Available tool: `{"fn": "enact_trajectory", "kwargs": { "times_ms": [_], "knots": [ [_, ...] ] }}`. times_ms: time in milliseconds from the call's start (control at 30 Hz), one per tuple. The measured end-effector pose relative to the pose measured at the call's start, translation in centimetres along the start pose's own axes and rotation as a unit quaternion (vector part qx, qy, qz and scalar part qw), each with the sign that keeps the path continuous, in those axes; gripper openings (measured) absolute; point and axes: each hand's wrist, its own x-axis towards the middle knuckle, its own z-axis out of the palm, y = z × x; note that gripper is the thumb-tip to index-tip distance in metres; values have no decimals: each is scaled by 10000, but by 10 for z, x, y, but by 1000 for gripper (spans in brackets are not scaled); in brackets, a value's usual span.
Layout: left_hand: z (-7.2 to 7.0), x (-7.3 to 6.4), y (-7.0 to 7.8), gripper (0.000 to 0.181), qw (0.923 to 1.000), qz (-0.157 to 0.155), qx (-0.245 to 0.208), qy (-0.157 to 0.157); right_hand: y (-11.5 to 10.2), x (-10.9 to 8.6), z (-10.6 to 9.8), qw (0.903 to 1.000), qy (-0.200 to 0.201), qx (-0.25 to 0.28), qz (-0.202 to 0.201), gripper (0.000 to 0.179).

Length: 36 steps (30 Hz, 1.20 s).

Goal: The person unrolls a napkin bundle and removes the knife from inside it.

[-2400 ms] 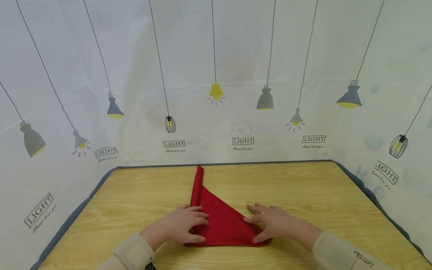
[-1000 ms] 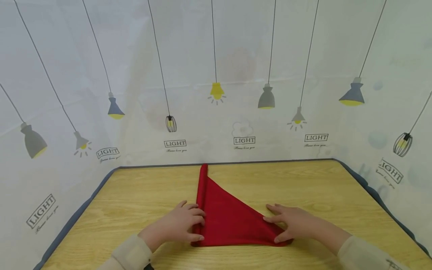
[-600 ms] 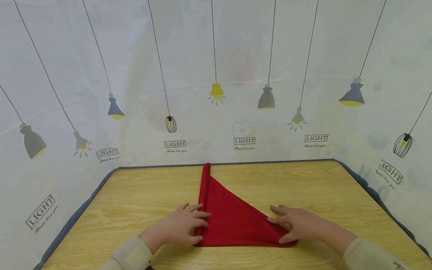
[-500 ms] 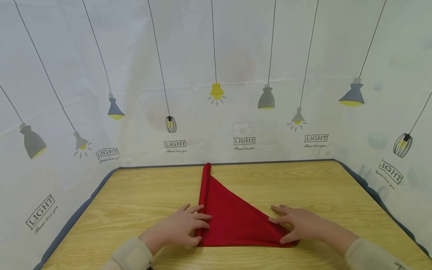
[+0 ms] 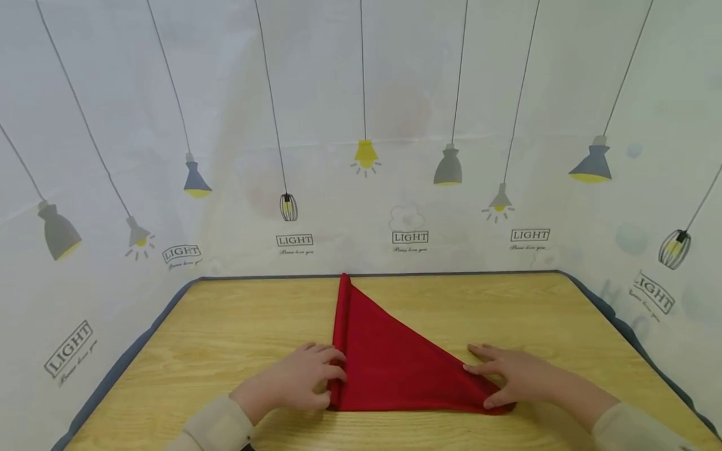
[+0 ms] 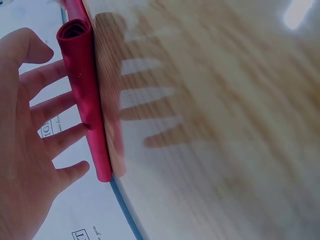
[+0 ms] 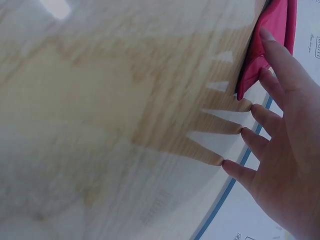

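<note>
A red cloth (image 5: 395, 369) lies flat on the table in a triangular shape, its left edge wound into a tight roll (image 5: 341, 313). My left hand (image 5: 296, 379) rests its fingertips on the near part of that roll. In the left wrist view, the spiral end of the roll (image 6: 77, 60) shows, with the spread fingers of the left hand (image 6: 30, 115) against it and the thumb apart. My right hand (image 5: 521, 376) touches the cloth's right corner with thumb and index finger. The right wrist view has the other fingers of the right hand (image 7: 290, 140) spread, tips on the table.
The wood-grain table (image 5: 237, 313) has a glossy surface that reflects the hands. A white curtain-like backdrop (image 5: 327, 94) printed with lamps and LIGHT labels surrounds it on three sides. A blue-grey edge (image 5: 135, 344) runs along the table's border.
The right hand has slid to the right along with the cloth's right corner, and more flat cloth shows between the hands. The roll and left hand shifted slightly right overall.
</note>
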Motion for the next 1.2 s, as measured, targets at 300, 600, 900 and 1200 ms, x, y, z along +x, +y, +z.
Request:
{"fn": "enact_trajectory", "kwargs": {
  "times_ms": [300, 600, 900, 1200],
  "knots": [
    [6, 3, 0, 33, 9998, 70, 148, 84, 6, -3, 2, 9998, -107, 140, 5, 67],
    [6, 7, 5, 32, 9994, -7, 359, 8, 5, -6, 6, 9991, -186, 342, 137, 64],
    [3, 14, 7, 33, 9977, -196, 631, 153, 7, -3, 4, 9999, -81, 121, 6, 66],
    [2, 16, 6, 21, 9961, -237, 847, 109, 9, -1, 1, 9998, -96, 166, 112, 67]
  ]
}}
